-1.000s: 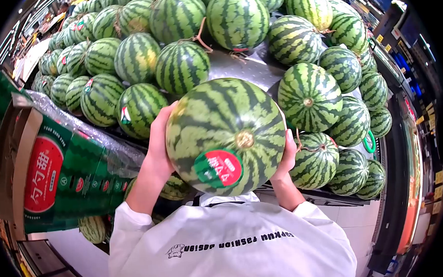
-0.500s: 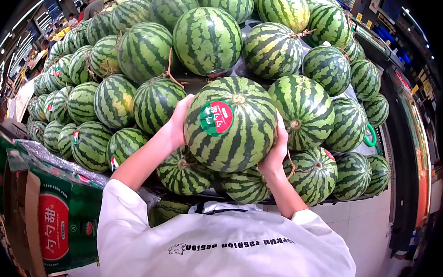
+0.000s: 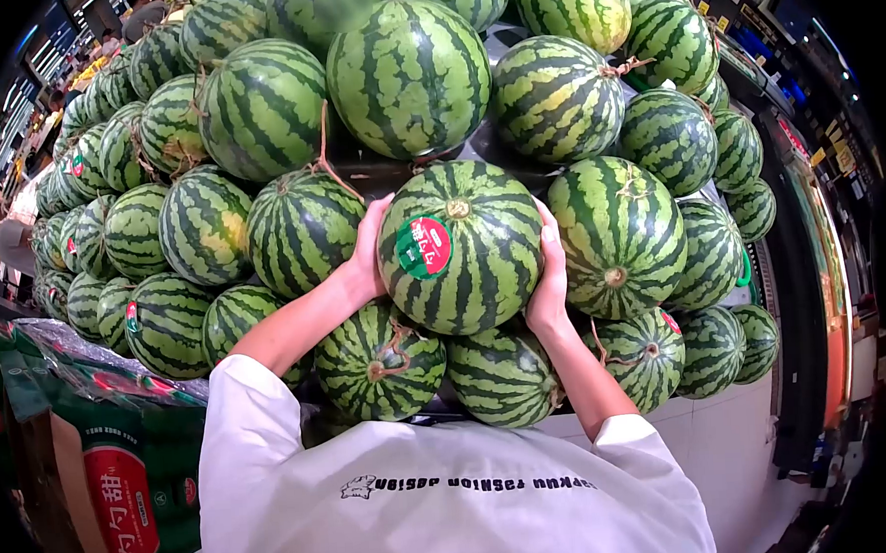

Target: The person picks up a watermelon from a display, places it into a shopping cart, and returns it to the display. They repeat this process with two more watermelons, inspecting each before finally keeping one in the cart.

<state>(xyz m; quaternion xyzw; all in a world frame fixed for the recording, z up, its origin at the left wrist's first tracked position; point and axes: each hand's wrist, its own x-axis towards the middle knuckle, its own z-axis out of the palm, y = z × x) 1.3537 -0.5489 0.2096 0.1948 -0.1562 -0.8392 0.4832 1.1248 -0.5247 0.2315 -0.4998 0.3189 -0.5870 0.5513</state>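
Between my two hands is a round striped watermelon (image 3: 482, 264) with a red and green sticker on its left side. My left hand (image 3: 369, 248) presses against its left flank, and my right hand (image 3: 549, 276) is on its right flank. The fingers are partly hidden around the far sides. A large watermelon (image 3: 408, 78) lies just beyond it. To its left is a watermelon with a dry stem (image 3: 303, 232), and to its right a larger watermelon (image 3: 621, 237). Nearer my body, two watermelons (image 3: 379, 360) (image 3: 501, 374) lie below the held one.
Watermelons are piled high across the display, many with stickers. Green cartons (image 3: 124, 493) with red labels stand at the lower left, with plastic wrap (image 3: 86, 355) above them. A refrigerated counter (image 3: 824, 287) runs along the right. Pale floor (image 3: 702, 443) shows at the lower right.
The watermelon in my hands has moved farther from my body, toward the gap in the pile, and appears smaller. My arms are stretched out more, and the view has shifted closer to the pile.
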